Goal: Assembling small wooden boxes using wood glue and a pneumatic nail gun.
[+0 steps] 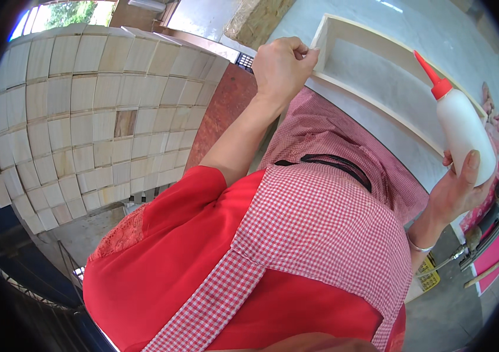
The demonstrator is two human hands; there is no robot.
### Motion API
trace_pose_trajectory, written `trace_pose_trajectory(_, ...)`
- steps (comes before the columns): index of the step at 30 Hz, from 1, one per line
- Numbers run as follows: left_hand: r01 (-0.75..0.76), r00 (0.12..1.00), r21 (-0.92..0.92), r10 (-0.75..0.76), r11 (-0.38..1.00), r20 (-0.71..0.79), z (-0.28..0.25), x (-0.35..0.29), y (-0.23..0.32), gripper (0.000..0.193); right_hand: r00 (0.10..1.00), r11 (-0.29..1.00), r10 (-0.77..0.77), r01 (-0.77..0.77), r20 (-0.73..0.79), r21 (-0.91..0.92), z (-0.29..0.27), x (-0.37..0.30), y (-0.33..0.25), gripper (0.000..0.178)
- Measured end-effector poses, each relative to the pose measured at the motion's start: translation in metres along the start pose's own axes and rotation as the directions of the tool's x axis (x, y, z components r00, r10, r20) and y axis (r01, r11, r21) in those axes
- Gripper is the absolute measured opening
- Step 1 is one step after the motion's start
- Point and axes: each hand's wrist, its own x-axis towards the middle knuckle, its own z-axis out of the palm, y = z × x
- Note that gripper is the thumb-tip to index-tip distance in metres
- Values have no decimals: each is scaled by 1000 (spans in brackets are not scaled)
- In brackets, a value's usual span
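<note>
A white squeeze bottle (464,132) with a red cap and pointed red nozzle is in my right hand (458,190), whose fingers wrap round its lower part. The bottle stands nearly upright, nozzle tilted up and left, over the right end of a pale wooden frame (378,107). This long rectangular frame lies on a light grey tabletop (349,94). At its left end, my left hand (285,67) is closed, thumb and fingertips pinched together against the frame's corner. Whatever sits between those fingertips is too small to make out.
Many pale wooden blocks form a tall stack (91,117) on my left, beside a reddish-brown board (220,111). A brownish block (255,20) lies at the far edge. Tools with dark handles (490,223) lie on a pink surface at right, above a yellow crate (430,276).
</note>
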Motion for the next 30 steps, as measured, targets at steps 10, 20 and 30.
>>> trace_pose_trajectory(10,230,966,-458,-143,859,217,-6,0,-19,27,1000,1000,25,-25,16,1,-1,0,-1,51)
trace_pose_trajectory(20,654,754,-674,-227,342,617,-13,-6,-33,13,999,999,44,-44,29,-7,-1,-2,1,53)
trace_pose_trajectory(30,694,720,-705,-155,146,677,-6,-7,-41,15,996,998,67,-68,52,5,5,-8,5,54)
